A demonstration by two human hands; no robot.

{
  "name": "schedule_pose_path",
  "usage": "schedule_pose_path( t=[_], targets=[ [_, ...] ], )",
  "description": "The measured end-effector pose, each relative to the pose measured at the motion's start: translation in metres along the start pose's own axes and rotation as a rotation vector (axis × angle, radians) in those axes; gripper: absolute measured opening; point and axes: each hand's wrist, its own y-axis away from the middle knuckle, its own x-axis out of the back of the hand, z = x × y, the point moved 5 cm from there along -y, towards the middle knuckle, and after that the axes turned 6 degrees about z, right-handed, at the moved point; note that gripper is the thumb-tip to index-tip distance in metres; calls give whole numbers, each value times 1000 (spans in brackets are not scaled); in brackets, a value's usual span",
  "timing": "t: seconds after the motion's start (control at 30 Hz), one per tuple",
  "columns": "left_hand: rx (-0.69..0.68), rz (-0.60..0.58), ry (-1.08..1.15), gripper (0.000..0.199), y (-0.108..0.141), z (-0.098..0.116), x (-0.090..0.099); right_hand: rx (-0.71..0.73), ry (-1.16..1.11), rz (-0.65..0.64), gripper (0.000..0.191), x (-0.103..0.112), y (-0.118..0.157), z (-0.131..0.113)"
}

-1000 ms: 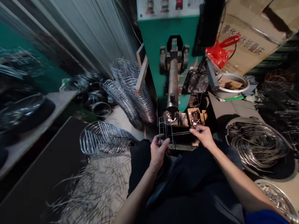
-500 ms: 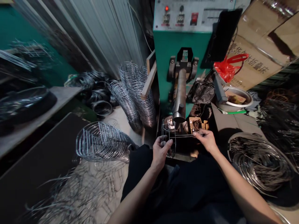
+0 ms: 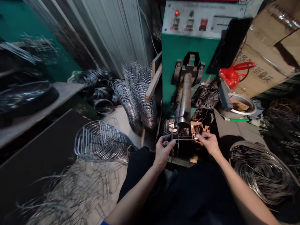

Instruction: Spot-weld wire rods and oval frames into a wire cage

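My bare left hand (image 3: pixel 162 153): fingers curled, holding the thin grey wire frame (image 3: pixel 186 139) near its looped end.
My bare right hand (image 3: pixel 210 143): pinching its straight wires.
Frame: between my hands, near the grey metal cylinder (image 3: pixel 185 97).
Risk: a loose pinch may tilt it into the cylinder.

1. We see the left hand (image 3: pixel 163 152) and the right hand (image 3: pixel 210 144) ungloved.
2. The left forearm (image 3: pixel 137 197) and right forearm (image 3: pixel 241 187) are uncovered as well, both narrowing towards the wrist.
3. Beside the left forearm's lower end we notice a sliver of bright blue cloth (image 3: pixel 104 223), perhaps a sleeve.
4. Near-black clothing (image 3: pixel 199 193) covers the lap; we lose its seams and finer folds in shadow.
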Motion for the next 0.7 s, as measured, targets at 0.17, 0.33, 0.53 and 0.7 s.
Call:
schedule_pose_path(
  t=[0.17,0.33,0.53,0.7],
  targets=[
    [-14,-7,11,56,-4,0,-3,-2,11,-9,61,1,-5,-4],
    [-17,-3,26,57,-8,-1,-3,5,27,-10,60,2,-8,-3],
    [-27,-11,20,55,-10,-1,-3,-7,19,-10,63,2,-10,-7],
    [-36,-20,34,55,-11,-1,-4,-10,39,-12,62,3,-10,-10]
  ],
)
